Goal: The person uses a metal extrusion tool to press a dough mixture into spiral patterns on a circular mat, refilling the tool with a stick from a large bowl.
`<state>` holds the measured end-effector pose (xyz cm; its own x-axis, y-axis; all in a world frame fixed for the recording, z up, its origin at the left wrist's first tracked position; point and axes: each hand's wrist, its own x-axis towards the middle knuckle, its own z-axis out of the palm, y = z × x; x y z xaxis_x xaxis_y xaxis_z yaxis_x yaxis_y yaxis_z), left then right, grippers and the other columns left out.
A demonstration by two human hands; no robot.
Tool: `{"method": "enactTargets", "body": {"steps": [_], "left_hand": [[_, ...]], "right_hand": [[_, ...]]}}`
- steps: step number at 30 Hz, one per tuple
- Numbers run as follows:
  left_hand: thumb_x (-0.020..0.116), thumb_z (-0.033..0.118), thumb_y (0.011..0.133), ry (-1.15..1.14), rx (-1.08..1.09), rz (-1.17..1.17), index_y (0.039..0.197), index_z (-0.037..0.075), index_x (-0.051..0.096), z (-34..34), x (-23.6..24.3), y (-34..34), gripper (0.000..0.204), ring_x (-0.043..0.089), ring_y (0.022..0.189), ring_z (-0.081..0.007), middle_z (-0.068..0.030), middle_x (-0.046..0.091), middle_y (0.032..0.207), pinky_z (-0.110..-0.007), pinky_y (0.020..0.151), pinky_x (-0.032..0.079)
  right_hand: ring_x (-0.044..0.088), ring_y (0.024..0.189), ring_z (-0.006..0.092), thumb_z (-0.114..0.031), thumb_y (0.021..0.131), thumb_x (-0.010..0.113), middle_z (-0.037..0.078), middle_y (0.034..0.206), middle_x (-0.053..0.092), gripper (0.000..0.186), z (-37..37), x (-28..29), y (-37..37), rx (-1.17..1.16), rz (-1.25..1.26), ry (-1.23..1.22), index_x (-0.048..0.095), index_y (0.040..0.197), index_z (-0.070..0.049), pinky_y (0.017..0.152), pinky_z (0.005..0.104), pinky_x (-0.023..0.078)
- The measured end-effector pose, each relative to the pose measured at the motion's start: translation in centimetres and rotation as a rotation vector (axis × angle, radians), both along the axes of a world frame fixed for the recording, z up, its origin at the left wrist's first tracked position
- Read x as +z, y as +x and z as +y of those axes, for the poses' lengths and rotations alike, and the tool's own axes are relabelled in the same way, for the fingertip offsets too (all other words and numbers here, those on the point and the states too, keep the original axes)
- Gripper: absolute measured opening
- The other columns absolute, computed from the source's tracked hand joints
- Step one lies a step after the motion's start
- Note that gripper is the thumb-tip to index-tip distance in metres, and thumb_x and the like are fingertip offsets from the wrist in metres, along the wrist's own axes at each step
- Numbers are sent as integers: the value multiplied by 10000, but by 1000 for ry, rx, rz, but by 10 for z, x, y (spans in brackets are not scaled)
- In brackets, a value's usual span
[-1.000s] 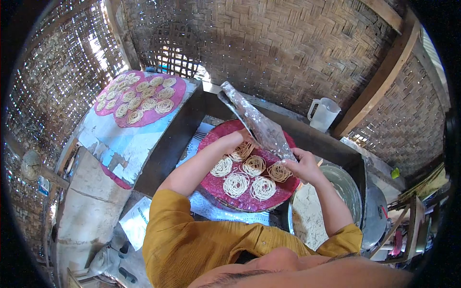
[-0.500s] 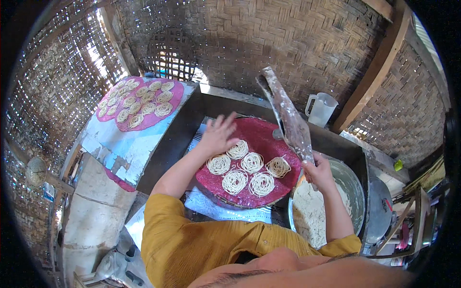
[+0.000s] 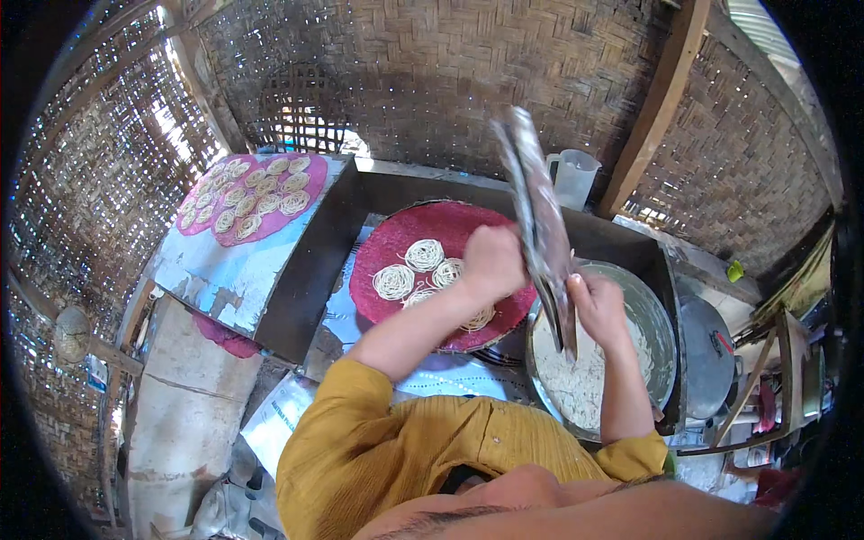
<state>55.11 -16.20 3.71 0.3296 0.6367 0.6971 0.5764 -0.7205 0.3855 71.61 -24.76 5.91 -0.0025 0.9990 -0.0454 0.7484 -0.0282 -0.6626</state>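
My right hand (image 3: 598, 310) grips the lower end of a long, two-armed wooden press (image 3: 544, 207), crusted with pale dough and tilted steeply upward. Its two arms stand slightly apart and look smeared by motion. Against the press's left side is my left hand (image 3: 494, 261), curled like a fist; its fingertips are hidden. Under my left forearm lies a round, dark-red mat (image 3: 387, 243) bearing several flat coils of pale dough strands (image 3: 423, 256), partly covered by the arm. Below my right hand, a wide metal basin (image 3: 667, 337) contains pale dough (image 3: 562, 382).
A dark-walled trough (image 3: 301, 279) surrounds the mat and basin. At the left, a pink sheet (image 3: 247, 228) with more coils rests on a worn blue board (image 3: 216, 279). Behind the press stands a translucent jug (image 3: 574, 180). A round metal lid (image 3: 706, 351) is at right.
My left hand has gone from spread over the mat's far left to curled beside the press. The press has swung more upright, its lower end dropping nearer the basin. The view has shifted slightly.
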Motion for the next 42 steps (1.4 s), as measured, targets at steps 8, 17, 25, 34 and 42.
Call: {"method": "enactTargets", "body": {"steps": [8, 17, 25, 34, 42], "left_hand": [[572, 252, 678, -280, -408, 367, 749, 95, 570, -66, -38, 64, 173, 567, 703, -296, -96, 575, 672, -327, 725, 441], [576, 120, 560, 125, -481, 252, 574, 74, 548, -106, -27, 42, 56, 558, 515, -251, -98, 553, 547, -352, 555, 434], [658, 213, 608, -253, -593, 31, 770, 5, 577, -61, -55, 35, 276, 584, 685, -296, -182, 590, 712, -370, 647, 450], [659, 43, 710, -1321, -1406, -1025, 1144, 122, 489, -36, -48, 48, 473, 435, 1130, -235, -51, 412, 1234, -389, 900, 416], [603, 239, 773, -444, -967, -1443, 1060, 164, 510, -47, -9, -93, 310, 414, 1121, -381, -87, 509, 1061, -509, 925, 363]], "right_hand": [[499, 823, 318, -31, 621, 631, 165, 902, 502, 487, -84, 39, -17, 283, -581, 929, 435, 1064, 8, 767, 402, 396], [537, 662, 207, -64, 635, 590, 89, 735, 501, 545, -147, 54, 27, -88, 16, 397, 325, 1109, -18, 615, 314, 443], [502, 707, 155, 21, 728, 496, 75, 774, 496, 460, -188, 37, 103, -599, 460, 1188, 313, 1147, -26, 711, 274, 429], [549, 861, 222, -23, 769, 477, 142, 909, 549, 228, -115, -32, 32, -579, 1320, 1223, 389, 977, -51, 775, 352, 466], [484, 893, 161, -78, 694, 645, 41, 953, 517, 290, -38, -47, -25, 75, 734, 521, 588, 978, -74, 756, 254, 385]]}}
